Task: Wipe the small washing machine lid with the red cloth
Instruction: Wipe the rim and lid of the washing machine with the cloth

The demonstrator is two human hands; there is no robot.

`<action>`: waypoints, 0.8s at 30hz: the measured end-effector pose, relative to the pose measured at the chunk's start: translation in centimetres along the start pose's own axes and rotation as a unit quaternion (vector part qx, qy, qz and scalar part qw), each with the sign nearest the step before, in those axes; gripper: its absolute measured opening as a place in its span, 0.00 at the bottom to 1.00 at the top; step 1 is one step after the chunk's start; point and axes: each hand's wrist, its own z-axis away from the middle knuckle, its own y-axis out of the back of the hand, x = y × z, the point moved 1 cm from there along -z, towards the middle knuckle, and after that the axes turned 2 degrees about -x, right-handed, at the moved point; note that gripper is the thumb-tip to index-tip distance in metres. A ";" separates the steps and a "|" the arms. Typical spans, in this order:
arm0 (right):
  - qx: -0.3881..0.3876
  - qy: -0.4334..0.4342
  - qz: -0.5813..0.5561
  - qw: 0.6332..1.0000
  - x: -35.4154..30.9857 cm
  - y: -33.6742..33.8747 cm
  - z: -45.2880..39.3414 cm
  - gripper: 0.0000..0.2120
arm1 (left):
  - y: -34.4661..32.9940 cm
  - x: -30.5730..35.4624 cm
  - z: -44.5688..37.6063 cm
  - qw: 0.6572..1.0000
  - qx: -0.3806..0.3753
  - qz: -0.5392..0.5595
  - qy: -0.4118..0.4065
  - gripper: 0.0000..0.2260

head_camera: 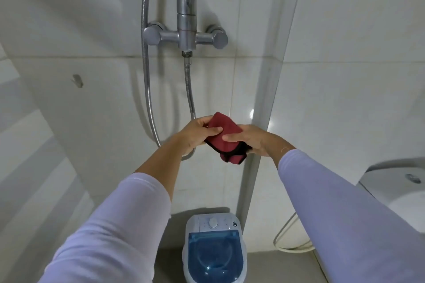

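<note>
A person in pale lilac sleeves holds a folded red cloth in both hands in a white-tiled shower corner, directly below the chrome shower mixer valve on the wall. Left of the valve, a small hook sits on the tiles and a metal hose hangs down the wall. The left hand pinches the cloth's left edge, thumb on top and fingers curled behind; the right hand grips its right side, thumb pressed across the front. A dark-trimmed corner of the cloth droops under the right hand. Far below the valve, on the grey floor, stands the small washing machine, its translucent blue lid apparently closed, though the wide-angle view leaves that uncertain. Right of the valve and lower, a white toilet cistern meets the frame's edge.
</note>
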 end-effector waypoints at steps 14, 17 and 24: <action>-0.062 -0.068 -0.033 0.995 18.2 -1.4 -8.8 0.14 | -1.0 -20.1 -7.8 0.987 -0.056 -0.053 0.143 0.19; -0.053 -0.074 -0.034 0.995 23.4 -2.7 -11.2 0.11 | -1.6 -25.7 -9.3 0.985 -0.065 -0.074 0.142 0.17; -0.022 -0.061 -0.018 0.998 33.6 -4.9 -16.0 0.15 | -2.9 -37.0 -12.6 0.988 -0.046 -0.106 0.106 0.15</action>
